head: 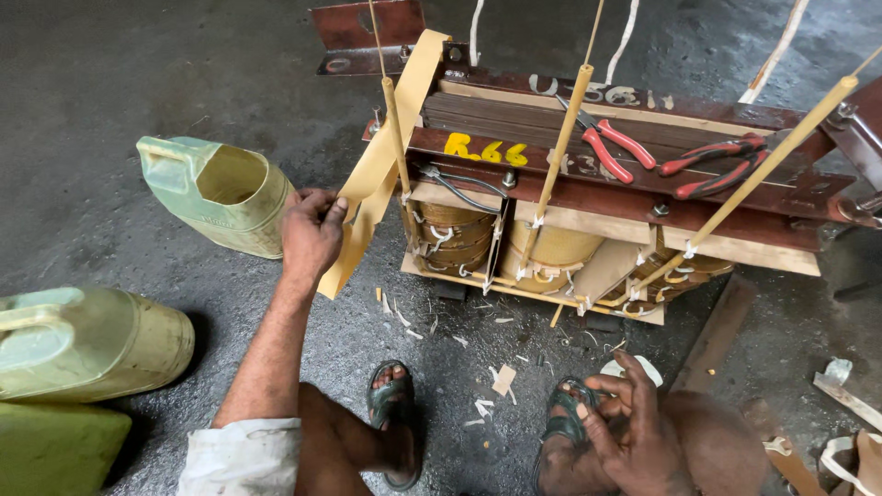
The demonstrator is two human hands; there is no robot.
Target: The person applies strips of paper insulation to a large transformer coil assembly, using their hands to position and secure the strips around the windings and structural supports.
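Observation:
My left hand [310, 231] grips a long tan strip of insulating paper [381, 165] that runs up over the top of a transformer core [588, 174] with three wound coils [551, 253]. My right hand [634, 427] rests low by my right knee, its fingers curled near a roll of white tape [650, 366]; what it holds cannot be made out. Two red-handled pliers [680, 152] lie on the core's top frame. Yellow sleeved leads [562, 138] rise from the coils.
A cut-open green plastic can [216, 193] lies left of the core; another pale can [83, 340] lies at the far left. Paper scraps [487, 386] litter the wet dark floor. My sandalled feet [390, 404] sit in front. Metal bars [717, 331] lie at the right.

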